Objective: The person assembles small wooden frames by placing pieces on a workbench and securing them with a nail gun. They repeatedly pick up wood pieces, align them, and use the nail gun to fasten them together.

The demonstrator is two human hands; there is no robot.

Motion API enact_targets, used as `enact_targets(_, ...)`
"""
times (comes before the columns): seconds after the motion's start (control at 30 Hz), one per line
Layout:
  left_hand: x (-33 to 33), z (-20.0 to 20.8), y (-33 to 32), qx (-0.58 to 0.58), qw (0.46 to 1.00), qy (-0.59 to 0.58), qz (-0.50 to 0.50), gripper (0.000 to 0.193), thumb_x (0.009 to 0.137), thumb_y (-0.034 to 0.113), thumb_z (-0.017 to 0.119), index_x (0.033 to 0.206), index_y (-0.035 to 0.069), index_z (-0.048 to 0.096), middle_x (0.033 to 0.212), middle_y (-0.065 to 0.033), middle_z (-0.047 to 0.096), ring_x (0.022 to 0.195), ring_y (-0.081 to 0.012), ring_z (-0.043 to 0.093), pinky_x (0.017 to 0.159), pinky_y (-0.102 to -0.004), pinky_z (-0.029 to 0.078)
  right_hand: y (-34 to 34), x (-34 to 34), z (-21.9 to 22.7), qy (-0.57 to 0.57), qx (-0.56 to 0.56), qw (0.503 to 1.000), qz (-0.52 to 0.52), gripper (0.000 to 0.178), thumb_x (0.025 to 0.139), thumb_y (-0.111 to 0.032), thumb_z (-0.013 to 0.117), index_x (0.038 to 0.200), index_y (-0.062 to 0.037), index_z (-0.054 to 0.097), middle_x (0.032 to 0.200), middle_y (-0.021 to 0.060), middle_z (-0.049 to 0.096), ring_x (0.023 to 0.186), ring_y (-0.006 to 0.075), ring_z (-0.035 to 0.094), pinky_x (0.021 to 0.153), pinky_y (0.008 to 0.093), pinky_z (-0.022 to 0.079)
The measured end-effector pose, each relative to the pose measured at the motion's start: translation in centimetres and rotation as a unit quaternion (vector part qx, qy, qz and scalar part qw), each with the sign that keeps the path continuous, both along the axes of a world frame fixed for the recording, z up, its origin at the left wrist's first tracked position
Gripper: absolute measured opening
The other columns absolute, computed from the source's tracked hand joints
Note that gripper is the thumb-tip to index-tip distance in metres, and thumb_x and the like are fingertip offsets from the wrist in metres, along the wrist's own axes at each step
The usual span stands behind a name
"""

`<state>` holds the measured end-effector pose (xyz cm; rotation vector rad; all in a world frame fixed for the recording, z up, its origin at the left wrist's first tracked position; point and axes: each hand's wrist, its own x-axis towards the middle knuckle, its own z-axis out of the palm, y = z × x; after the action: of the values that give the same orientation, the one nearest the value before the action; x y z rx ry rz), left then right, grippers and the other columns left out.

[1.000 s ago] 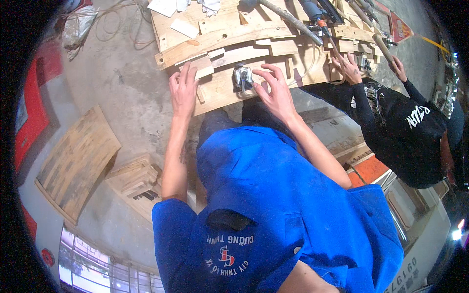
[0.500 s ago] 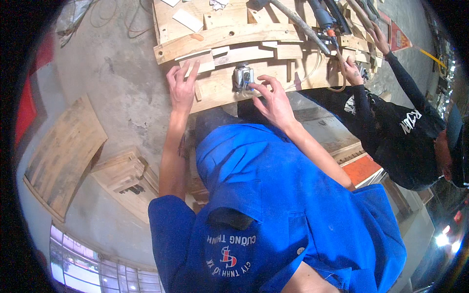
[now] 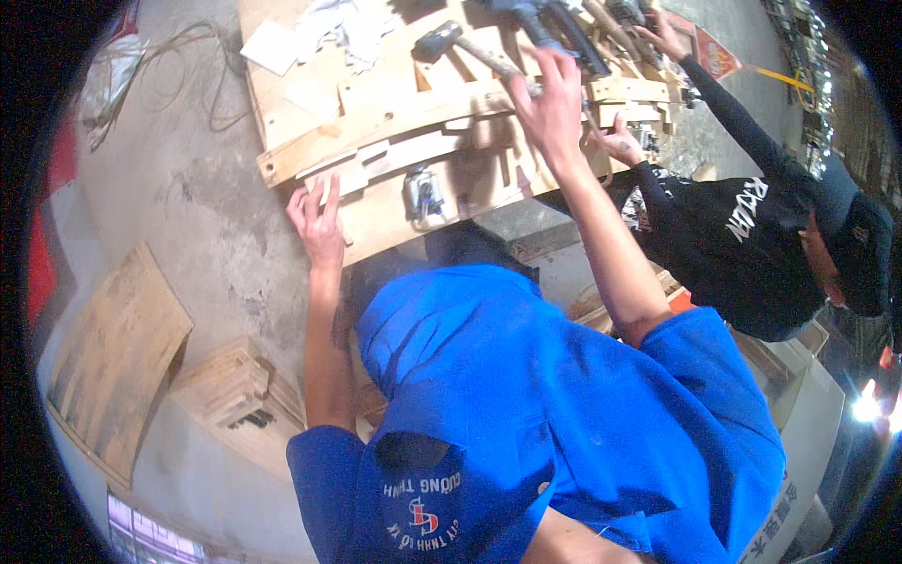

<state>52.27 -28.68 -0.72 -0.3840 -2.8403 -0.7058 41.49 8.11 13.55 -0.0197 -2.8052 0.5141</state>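
Bench edge (image 3: 381,227) beside floor (image 3: 216,235); left hand (image 3: 318,224) spread, touching block (image 3: 349,179); right hand (image 3: 552,105), hold unclear.

This is a woodworking shop: at twelve o'clock a timber workbench (image 3: 374,228) bears curved wooden strips (image 3: 371,122) and a hammer (image 3: 476,53). At eight o'clock, stacked wooden pieces (image 3: 221,383) and a broad wooden panel (image 3: 117,362) show against a stained concrete floor (image 3: 211,211).
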Motion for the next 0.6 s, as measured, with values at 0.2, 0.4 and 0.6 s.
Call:
enact_targets(0.2,0.3,0.5,1.6,0.068,0.996,0.025,0.06,0.055,0.084,-0.005,0.072,0.134,0.017,0.074,0.135,-0.0038,0.069,0.118,-0.0339,0.058,0.105,-0.0428,0.053,7.6,-11.9,-5.4,-0.266,0.103,0.953,-0.102,0.098,0.089,-0.039,0.076,0.163,-0.003,0.024,0.135,0.0353,0.06,0.126,0.0482,0.062,0.107,0.0531,0.051)
enact_targets(0.4,0.7,0.9,2.6,0.014,0.992,0.041,0.121,0.046,0.086,0.001,0.073,0.129,0.018,0.077,0.133,0.0006,0.073,0.112,-0.0308,0.066,0.102,-0.0386,0.055,12.5,-17.9,-10.9,-0.366,0.149,0.919,-0.01,0.091,0.086,-0.034,0.078,0.153,0.0023,0.028,0.116,0.0342,0.071,0.111,0.0476,0.071,0.095,0.051,0.058)
enact_targets(0.6,0.4,0.3,0.8,0.056,0.994,0.069,0.07,0.044,0.083,0.001,0.075,0.123,0.017,0.08,0.133,0.0027,0.073,0.109,-0.0275,0.066,0.096,-0.0344,0.057,13.8,-15.8,4.7,-0.358,0.187,0.913,0.049,0.053,0.093,-0.046,0.071,0.114,0.0021,0.067,0.08,0.0127,0.071,0.074,0.0249,0.071,0.069,0.0412,0.056)
